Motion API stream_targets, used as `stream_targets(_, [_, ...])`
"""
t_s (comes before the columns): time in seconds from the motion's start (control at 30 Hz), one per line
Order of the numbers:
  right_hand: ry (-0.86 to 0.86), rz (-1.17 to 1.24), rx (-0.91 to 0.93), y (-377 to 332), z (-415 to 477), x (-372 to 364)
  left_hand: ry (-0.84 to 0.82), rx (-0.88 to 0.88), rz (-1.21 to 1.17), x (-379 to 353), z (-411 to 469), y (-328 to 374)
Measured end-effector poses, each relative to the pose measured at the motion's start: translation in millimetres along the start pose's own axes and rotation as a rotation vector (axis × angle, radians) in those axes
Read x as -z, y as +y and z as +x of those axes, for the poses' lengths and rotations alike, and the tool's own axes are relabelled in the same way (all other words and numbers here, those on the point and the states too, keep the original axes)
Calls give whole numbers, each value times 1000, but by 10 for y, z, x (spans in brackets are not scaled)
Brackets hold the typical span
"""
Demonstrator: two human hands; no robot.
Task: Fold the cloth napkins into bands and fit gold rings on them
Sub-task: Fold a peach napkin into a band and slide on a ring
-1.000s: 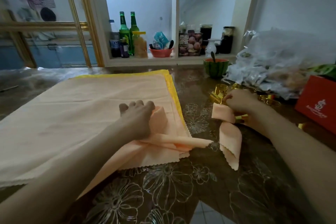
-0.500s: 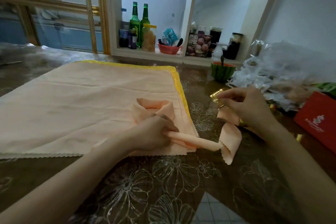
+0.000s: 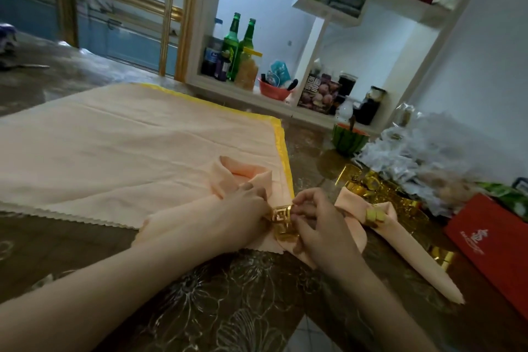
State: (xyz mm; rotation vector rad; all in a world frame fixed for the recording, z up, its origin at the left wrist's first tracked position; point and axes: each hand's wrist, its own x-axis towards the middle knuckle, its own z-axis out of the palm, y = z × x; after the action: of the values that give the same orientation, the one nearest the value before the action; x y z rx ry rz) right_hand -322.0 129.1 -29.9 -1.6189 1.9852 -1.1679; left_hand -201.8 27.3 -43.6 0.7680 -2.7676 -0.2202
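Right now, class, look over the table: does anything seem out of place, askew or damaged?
Nothing spilled or damaged. The right side is untidy: crumpled plastic wrappers heaped behind loose gold rings, and one gold piece lies apart, between the ringed napkin and the red box.

From the left hand [image 3: 243,211] and right hand [image 3: 320,226] at the gold ring [image 3: 281,217], bare table [image 3: 228,294] lies open from 5 to 8 o'clock, and a strip runs toward 12 along the flat napkin stack [image 3: 128,151]. That stack lies low from 9 to 12, the folded napkin [image 3: 243,174] looping up at 11; loose rings [image 3: 368,186], wrappers [image 3: 428,148], a ringed napkin [image 3: 411,254] and a red box [image 3: 494,246] fill 2 to 4.
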Motion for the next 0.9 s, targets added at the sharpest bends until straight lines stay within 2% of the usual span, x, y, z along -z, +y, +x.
stream_targets(0.1, [49, -110, -4, 10, 24, -1, 15, 24, -16, -9, 4, 7])
stream_targets(0.2, [-34, -468, 62, 20, 42, 16, -2, 64, -94, 27, 1, 19])
stream_targets(0.27, [-96, -656, 113, 26, 51, -6, -122, 111, -236, 80, -3, 21])
stream_targets(0.33, [-90, -685, 115, 9, 81, -24, -249, 134, -359, 142, 0, 4])
stream_targets(0.4, [-73, -640, 98, 0, 115, -22, -258, 114, -457, 145, 9, -9])
stream_targets(0.6, [-34, -472, 113, -5, 172, -24, -84, 27, -516, 43, -22, -15])
stream_targets(0.77, [5, -87, 66, 54, 99, -21, -22, 14, -547, 75, -28, -10])
stream_targets(0.9, [85, 198, -25, 34, 126, 38, 68, -12, -396, 156, 8, -25])
